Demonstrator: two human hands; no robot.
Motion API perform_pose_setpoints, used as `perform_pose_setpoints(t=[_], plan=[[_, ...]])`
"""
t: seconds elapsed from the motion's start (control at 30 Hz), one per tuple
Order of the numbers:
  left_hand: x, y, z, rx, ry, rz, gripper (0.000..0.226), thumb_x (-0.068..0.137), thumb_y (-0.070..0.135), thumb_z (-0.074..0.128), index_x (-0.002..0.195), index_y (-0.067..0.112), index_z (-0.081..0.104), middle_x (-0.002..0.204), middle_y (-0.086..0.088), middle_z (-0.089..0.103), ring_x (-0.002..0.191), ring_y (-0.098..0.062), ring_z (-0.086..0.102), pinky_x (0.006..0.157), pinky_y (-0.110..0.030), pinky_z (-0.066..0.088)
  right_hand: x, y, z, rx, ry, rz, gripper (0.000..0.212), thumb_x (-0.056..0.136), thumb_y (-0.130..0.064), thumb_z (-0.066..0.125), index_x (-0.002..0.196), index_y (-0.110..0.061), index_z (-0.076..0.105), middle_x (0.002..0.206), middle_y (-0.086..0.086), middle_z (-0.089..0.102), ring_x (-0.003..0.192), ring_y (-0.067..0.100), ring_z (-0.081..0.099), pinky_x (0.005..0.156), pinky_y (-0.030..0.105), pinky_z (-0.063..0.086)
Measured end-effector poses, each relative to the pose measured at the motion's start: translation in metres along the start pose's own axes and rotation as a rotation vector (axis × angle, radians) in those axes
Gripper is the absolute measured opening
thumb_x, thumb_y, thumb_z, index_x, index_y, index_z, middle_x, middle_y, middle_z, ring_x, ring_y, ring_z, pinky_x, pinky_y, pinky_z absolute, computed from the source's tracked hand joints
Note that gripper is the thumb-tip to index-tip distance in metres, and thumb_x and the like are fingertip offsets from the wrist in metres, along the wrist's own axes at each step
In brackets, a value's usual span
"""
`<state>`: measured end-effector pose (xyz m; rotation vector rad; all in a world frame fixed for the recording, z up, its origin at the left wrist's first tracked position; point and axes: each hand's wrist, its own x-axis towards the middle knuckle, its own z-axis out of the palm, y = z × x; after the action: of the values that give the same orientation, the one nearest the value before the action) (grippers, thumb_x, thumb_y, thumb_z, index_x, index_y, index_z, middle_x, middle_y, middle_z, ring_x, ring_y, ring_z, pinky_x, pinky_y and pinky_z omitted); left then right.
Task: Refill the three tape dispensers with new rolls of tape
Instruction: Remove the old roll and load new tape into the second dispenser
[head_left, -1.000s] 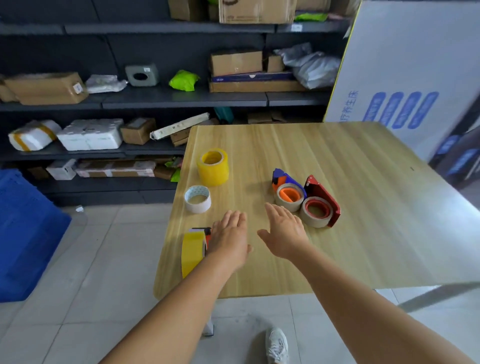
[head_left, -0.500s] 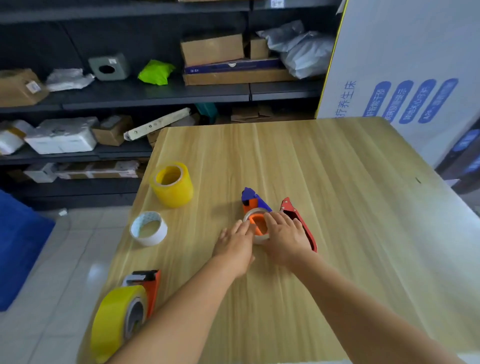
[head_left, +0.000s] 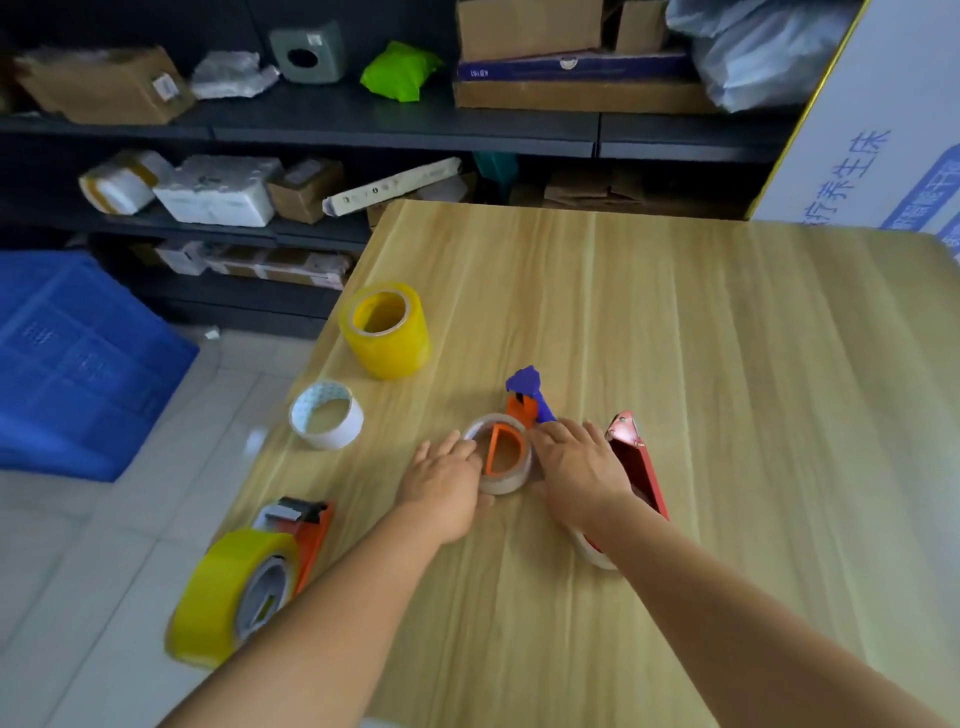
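1. Landmark: the blue-and-orange dispenser (head_left: 522, 410), lying on the wooden table (head_left: 727, 364), with a pale, nearly spent roll (head_left: 498, 460) around its orange hub.
2. Left hand (head_left: 441, 480) sits on the left side of that roll; its fingers (head_left: 460, 449) are curled against the roll's outer wall, touching it. Palm faces down, close to the table.
3. Right hand (head_left: 579, 467) sits on the right side of the same roll, fingers bent and laid over the roll's right rim and the dispenser's blue handle. The roll lies between the two hands, clasped from both sides.
4. Red dispenser (head_left: 636, 467) lies just right of the landmark, partly under the right wrist; the whitish roll at its near end is mostly hidden by the forearm.
5. Third dispenser, orange (head_left: 306, 535), stands near-left of the landmark at the table's edge, loaded with a wide yellow roll (head_left: 223, 592).
6. Loose yellow tape roll (head_left: 384, 330) stands far-left of the landmark, on end, core opening up.
7. Loose white tape roll (head_left: 326, 414) lies left of the landmark, between the loose yellow roll and the orange dispenser, apart from both.
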<state>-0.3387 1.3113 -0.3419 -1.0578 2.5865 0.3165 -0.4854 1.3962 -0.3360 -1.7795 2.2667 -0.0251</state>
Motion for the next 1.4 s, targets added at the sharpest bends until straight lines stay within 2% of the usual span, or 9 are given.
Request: perform_pose_setpoints(t=[0.17, 0.33, 0.57, 0.7, 0.9, 1.03, 1.17, 1.3, 1.4], plan=[[0.007, 0.006, -0.003, -0.206, 0.161, -0.031, 0.076, 0.083, 0.043, 0.063, 0.144, 0.019, 0.025, 0.159, -0.002, 0.008, 0.139, -0.025, 0.026, 0.110, -0.036, 0.024, 0.008, -0.009, 0.002, 0.040, 0.073, 0.011, 0.061, 0.089, -0.028, 0.054, 0.143, -0.021, 0.028, 0.148, 0.002, 0.030, 0.135, 0.021, 0.029, 0.110, 0.034, 0.021], [0.031, 0.009, -0.007, -0.189, 0.029, -0.055, 0.111, 0.074, 0.045, 0.074, 0.150, 0.012, 0.000, 0.159, -0.008, 0.009, 0.143, -0.025, 0.018, 0.113, -0.037, 0.022, 0.017, -0.010, 0.006, 0.028, 0.035, 0.020, 0.076, 0.088, -0.037, 0.056, 0.149, -0.016, 0.016, 0.157, 0.001, 0.017, 0.143, 0.020, 0.013, 0.113, 0.035, 0.015], [0.030, 0.009, -0.001, -0.361, 0.144, -0.001, 0.095, 0.055, 0.037, 0.087, 0.129, 0.023, 0.029, 0.130, 0.005, 0.025, 0.115, -0.023, 0.043, 0.082, -0.039, 0.048, 0.017, -0.009, 0.012, 0.069, -0.002, 0.091, 0.088, 0.080, -0.053, 0.062, 0.149, -0.023, 0.017, 0.152, -0.005, 0.030, 0.142, 0.023, 0.016, 0.112, 0.036, 0.016], [0.032, 0.000, -0.004, -0.519, 0.046, 0.003, 0.093, 0.051, 0.042, 0.086, 0.124, 0.027, 0.030, 0.125, 0.002, 0.025, 0.103, -0.025, 0.053, 0.081, -0.038, 0.049, 0.018, -0.008, 0.014, 0.059, 0.008, 0.094, 0.090, 0.077, -0.042, 0.068, 0.147, -0.026, 0.015, 0.147, -0.005, 0.035, 0.138, 0.024, 0.021, 0.111, 0.034, 0.017], [0.034, -0.007, -0.005, -0.755, -0.003, 0.000, 0.099, 0.043, 0.049, 0.088, 0.116, 0.044, 0.020, 0.122, 0.006, 0.030, 0.107, -0.018, 0.047, 0.084, -0.032, 0.044, 0.021, -0.007, 0.009, 0.079, -0.011, 0.109, 0.104, 0.076, -0.042, 0.070, 0.150, -0.031, -0.002, 0.151, -0.006, 0.030, 0.141, 0.023, 0.016, 0.114, 0.036, 0.013], [0.037, -0.010, -0.011, -0.831, -0.046, 0.010, 0.107, 0.042, 0.051, 0.085, 0.126, 0.046, 0.020, 0.121, 0.009, 0.030, 0.109, -0.012, 0.045, 0.086, -0.027, 0.039, 0.021, -0.009, 0.004, 0.047, 0.014, 0.069, 0.102, 0.078, -0.045, 0.066, 0.150, -0.027, -0.003, 0.151, -0.005, 0.031, 0.143, 0.020, 0.012, 0.116, 0.038, 0.008], [0.040, -0.020, -0.015, -1.020, -0.064, -0.028, 0.078, 0.068, 0.044, 0.076, 0.134, 0.029, 0.037, 0.124, 0.010, 0.055, 0.109, -0.009, 0.054, 0.088, -0.025, 0.044, 0.019, -0.013, -0.004, 0.090, 0.045, 0.048, 0.106, 0.072, -0.060, 0.065, 0.151, -0.020, 0.007, 0.153, -0.004, 0.028, 0.142, 0.017, 0.015, 0.116, 0.038, 0.010], [0.040, -0.023, -0.020, -1.051, 0.034, -0.116, 0.045, 0.084, 0.019, 0.064, 0.127, 0.026, 0.052, 0.116, 0.004, 0.063, 0.101, -0.014, 0.059, 0.089, -0.033, 0.050, 0.019, -0.017, -0.009, 0.127, 0.124, 0.027, 0.104, 0.067, -0.059, 0.072, 0.147, -0.019, 0.019, 0.145, -0.001, 0.037, 0.135, 0.017, 0.028, 0.113, 0.031, 0.013], [0.040, -0.022, -0.028, -1.099, 0.100, -0.133, 0.032, 0.089, 0.022, 0.057, 0.121, 0.027, 0.056, 0.110, 0.004, 0.065, 0.098, -0.014, 0.060, 0.083, -0.030, 0.050, 0.021, -0.022, -0.013, 0.167, 0.165, 0.027, 0.102, 0.066, -0.054, 0.074, 0.146, -0.017, 0.022, 0.140, 0.001, 0.039, 0.131, 0.020, 0.034, 0.110, 0.029, 0.017]])
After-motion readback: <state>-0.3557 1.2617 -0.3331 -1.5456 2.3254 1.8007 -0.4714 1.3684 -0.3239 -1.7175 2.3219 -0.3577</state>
